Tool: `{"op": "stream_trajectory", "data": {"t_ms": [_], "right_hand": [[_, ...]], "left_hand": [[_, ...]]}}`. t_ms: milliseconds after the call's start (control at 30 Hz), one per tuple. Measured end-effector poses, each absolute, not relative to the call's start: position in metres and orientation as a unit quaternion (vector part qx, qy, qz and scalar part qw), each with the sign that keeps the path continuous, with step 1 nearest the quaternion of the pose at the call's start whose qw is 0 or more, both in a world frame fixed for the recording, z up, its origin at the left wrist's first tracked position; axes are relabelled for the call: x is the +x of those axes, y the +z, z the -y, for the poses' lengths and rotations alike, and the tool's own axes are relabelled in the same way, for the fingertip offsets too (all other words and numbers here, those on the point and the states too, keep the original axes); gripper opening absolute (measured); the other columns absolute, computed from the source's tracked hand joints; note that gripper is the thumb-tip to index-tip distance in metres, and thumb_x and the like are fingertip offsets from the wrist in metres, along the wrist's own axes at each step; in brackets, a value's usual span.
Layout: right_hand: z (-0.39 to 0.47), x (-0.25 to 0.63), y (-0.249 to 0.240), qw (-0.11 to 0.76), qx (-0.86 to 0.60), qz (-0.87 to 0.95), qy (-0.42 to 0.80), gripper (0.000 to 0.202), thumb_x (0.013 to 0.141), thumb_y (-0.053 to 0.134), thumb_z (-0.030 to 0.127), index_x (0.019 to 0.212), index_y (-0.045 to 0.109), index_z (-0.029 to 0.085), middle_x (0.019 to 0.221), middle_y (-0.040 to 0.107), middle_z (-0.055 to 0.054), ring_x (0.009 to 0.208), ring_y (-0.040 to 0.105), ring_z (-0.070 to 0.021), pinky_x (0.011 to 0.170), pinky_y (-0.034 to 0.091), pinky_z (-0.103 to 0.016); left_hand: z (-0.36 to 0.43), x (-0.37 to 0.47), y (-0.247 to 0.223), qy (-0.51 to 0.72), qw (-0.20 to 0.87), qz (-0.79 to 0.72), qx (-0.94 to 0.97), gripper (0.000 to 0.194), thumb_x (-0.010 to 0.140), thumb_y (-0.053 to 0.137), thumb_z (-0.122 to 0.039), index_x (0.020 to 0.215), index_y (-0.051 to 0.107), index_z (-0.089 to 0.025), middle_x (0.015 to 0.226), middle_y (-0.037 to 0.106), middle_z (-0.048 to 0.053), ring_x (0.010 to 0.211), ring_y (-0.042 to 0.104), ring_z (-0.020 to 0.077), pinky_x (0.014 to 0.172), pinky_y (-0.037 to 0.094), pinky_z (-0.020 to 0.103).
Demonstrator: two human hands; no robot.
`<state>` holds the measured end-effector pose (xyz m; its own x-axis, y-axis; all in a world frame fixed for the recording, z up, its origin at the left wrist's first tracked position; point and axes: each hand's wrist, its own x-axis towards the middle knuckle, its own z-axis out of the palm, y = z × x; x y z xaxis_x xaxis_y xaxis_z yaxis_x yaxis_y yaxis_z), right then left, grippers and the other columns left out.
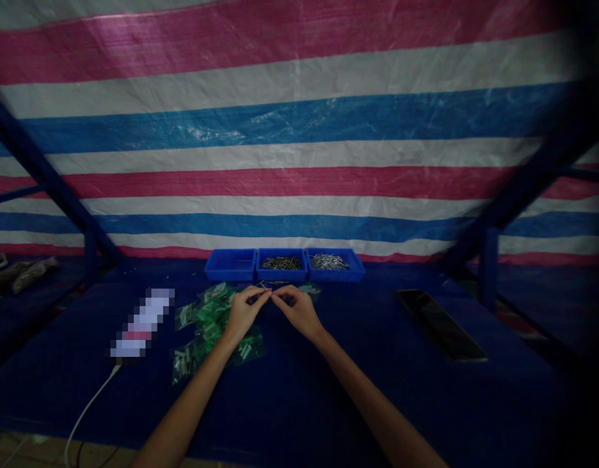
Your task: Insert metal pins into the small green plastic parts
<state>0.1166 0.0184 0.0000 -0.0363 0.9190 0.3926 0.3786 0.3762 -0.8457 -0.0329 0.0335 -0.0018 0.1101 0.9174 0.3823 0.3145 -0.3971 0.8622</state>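
Observation:
My left hand (242, 313) is closed in a pinch, thumb and fingertips together. Opposite it, my right hand (300, 313) makes a similar pinch, and the fingertips of both hands nearly meet. Whatever lies between them is too small and dark to name. Just beyond the fingertips, a few thin metal pieces (263, 285) lie on the blue table (299, 396). A pile of small clear-green plastic bags (209, 318) with metal pieces inside spreads under and beside my left hand. Another small bag (309, 290) lies behind my right hand.
Three blue trays stand behind my hands: a left one (231, 275), a middle one with brownish pin-like pieces (280, 263) and a right one with silvery pieces (329, 262). A blurred-out phone (142, 325) with a white cable (90, 404) lies left, a dark phone (443, 325) right. Blue frame bars flank the table.

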Motion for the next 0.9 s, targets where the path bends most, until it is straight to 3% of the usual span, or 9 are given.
{"op": "stream_trajectory", "data": {"t_ms": [167, 333, 500, 700, 900], "right_hand": [[-0.017, 0.117, 0.000, 0.481, -0.491, 0.669, 0.282, 0.019, 0.076, 0.053, 0.033, 0.079, 0.067, 0.019, 0.078, 0.065, -0.004, 0.068, 0.058, -0.0156, 0.056, 0.043, -0.025], [-0.015, 0.117, 0.003, 0.498, -0.488, 0.666, 0.266, 0.023, 0.079, 0.051, 0.034, 0.095, 0.063, 0.023, 0.096, 0.063, -0.005, 0.068, 0.056, -0.0136, 0.055, 0.042, -0.024], [-0.014, 0.115, 0.005, 0.517, -0.469, 0.671, 0.250, 0.018, 0.078, 0.054, 0.033, 0.082, 0.067, 0.022, 0.087, 0.063, -0.005, 0.074, 0.057, -0.0160, 0.055, 0.040, -0.025], [-0.019, 0.119, 0.002, 0.542, -0.494, 0.623, 0.273, 0.020, 0.075, 0.056, 0.037, 0.077, 0.065, 0.019, 0.084, 0.063, -0.006, 0.069, 0.057, -0.0155, 0.055, 0.040, -0.025], [-0.013, 0.112, 0.000, 0.491, -0.463, 0.670, 0.310, 0.020, 0.077, 0.054, 0.036, 0.082, 0.062, 0.019, 0.080, 0.063, -0.003, 0.067, 0.056, -0.0138, 0.054, 0.041, -0.023]], "left_hand": [[-0.030, -0.031, 0.004, 0.505, 0.296, -0.456, 0.671, 0.021, 0.073, 0.059, -0.033, 0.080, 0.070, -0.017, 0.077, 0.065, 0.005, 0.070, 0.059, 0.0155, 0.059, 0.044, 0.024], [-0.025, -0.030, 0.008, 0.480, 0.228, -0.442, 0.723, 0.012, 0.073, 0.059, -0.025, 0.074, 0.068, -0.017, 0.077, 0.062, 0.004, 0.073, 0.058, 0.0152, 0.070, 0.046, 0.027], [-0.023, -0.025, 0.006, 0.454, 0.226, -0.427, 0.748, 0.010, 0.072, 0.059, -0.020, 0.072, 0.068, -0.018, 0.079, 0.061, 0.004, 0.076, 0.058, 0.0152, 0.073, 0.046, 0.027], [-0.026, -0.030, 0.010, 0.503, 0.253, -0.452, 0.692, 0.015, 0.073, 0.059, -0.030, 0.077, 0.068, -0.017, 0.079, 0.060, 0.004, 0.070, 0.057, 0.0138, 0.061, 0.044, 0.024], [-0.028, -0.029, 0.006, 0.524, 0.308, -0.457, 0.650, 0.017, 0.072, 0.061, -0.031, 0.071, 0.064, -0.015, 0.078, 0.057, 0.003, 0.067, 0.054, 0.0122, 0.055, 0.040, 0.021]]}}
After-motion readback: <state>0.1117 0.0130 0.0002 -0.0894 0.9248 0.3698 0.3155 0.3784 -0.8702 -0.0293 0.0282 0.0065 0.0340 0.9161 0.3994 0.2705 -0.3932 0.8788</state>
